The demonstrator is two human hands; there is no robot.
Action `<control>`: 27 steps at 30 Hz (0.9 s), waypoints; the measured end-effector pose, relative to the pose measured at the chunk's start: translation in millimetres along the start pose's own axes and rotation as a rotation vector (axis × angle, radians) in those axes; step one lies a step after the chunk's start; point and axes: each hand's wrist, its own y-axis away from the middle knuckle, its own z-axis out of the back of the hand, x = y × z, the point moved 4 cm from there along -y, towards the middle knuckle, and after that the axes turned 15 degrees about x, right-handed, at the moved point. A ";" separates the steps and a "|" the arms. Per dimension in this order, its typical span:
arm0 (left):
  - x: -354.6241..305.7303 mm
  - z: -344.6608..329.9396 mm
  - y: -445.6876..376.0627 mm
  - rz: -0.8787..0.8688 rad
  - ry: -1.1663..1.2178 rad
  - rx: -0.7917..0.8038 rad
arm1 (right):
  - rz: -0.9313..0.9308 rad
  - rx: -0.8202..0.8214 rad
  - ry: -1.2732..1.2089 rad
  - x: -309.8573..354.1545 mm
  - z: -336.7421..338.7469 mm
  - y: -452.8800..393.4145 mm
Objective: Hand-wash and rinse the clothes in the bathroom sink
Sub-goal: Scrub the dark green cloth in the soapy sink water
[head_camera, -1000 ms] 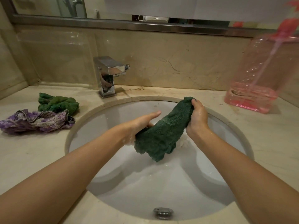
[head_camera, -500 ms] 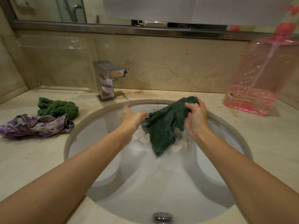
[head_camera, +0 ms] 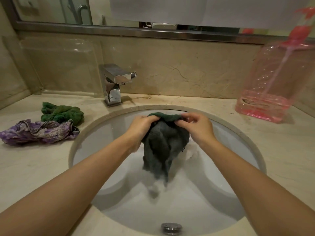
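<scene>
Beige marble counter (head_camera: 281, 150), white sink (head_camera: 196, 210) — both hands' fingers (head_camera: 184, 120) pinch a dark green cloth (head_camera: 163, 147).

A: Setting?
B: Bathroom. Oval sink (head_camera: 252, 143) set in a marble counter (head_camera: 281, 150), chrome tap (head_camera: 114, 84) behind it, mirror (head_camera: 56, 11) above, pink pump bottle (head_camera: 271, 82).
</scene>
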 end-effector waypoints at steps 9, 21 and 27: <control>2.6 -4.6 5.0 0.091 0.431 0.070 | -0.370 0.774 -0.448 -25.8 -54.6 1.2; 10.9 -2.3 -2.6 0.145 0.170 -0.058 | -0.198 -0.018 -0.459 -4.7 -9.5 -9.3; 0.4 -20.4 1.7 -0.120 0.334 -0.053 | -0.044 -0.274 -0.255 27.3 -26.9 13.8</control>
